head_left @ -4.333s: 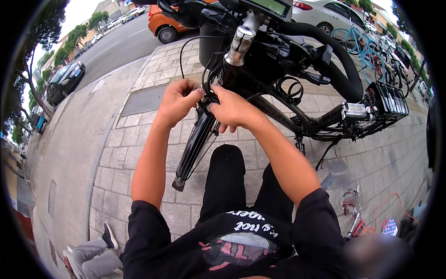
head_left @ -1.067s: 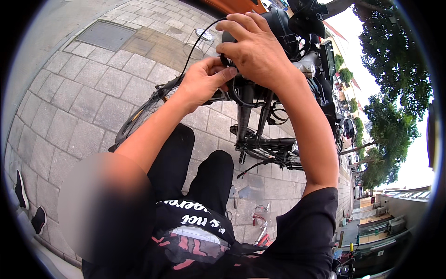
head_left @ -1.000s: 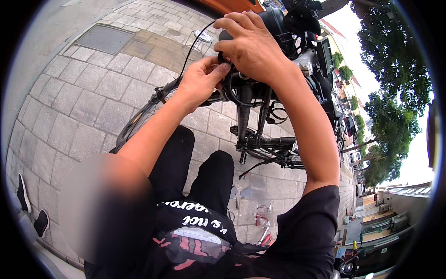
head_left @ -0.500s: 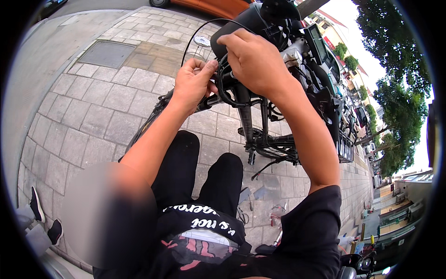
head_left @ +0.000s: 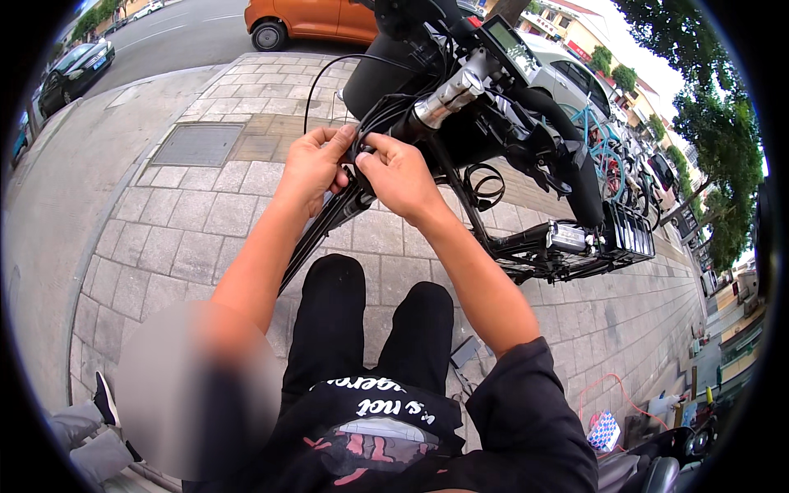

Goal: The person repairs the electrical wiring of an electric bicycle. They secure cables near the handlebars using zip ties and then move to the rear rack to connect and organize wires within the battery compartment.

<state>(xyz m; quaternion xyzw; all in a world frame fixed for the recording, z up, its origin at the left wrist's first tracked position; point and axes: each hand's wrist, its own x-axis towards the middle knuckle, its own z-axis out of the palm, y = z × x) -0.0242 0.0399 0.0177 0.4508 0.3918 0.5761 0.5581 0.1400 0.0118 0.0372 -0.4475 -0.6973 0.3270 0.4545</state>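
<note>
A black electric bike stands in front of me, with a silver stem [head_left: 450,97] and a display [head_left: 511,43] on its handlebar. Black cables [head_left: 385,113] run down in a bundle beside the stem. My left hand [head_left: 314,167] pinches this bundle between thumb and fingers. Close beside it, my right hand [head_left: 400,175] has its thumb and fingertips closed on the same cables, lower down. One thin cable [head_left: 316,80] arcs out to the left of the bundle. Below my hands the fork [head_left: 329,215] slants to the lower left. My fingers partly hide the gripped stretch.
At the bike's rear is a rack [head_left: 631,232]; a coiled black loop [head_left: 486,189] hangs at the frame. An orange car [head_left: 316,20] stands beyond the paving. A person's trouser leg [head_left: 99,456] shows lower left. A grey flat object [head_left: 465,352] lies near my right knee.
My view has shifted, bringing more of the stem and display into sight. My right hand has come down from above the cables to beside my left hand, which stays at the cables.
</note>
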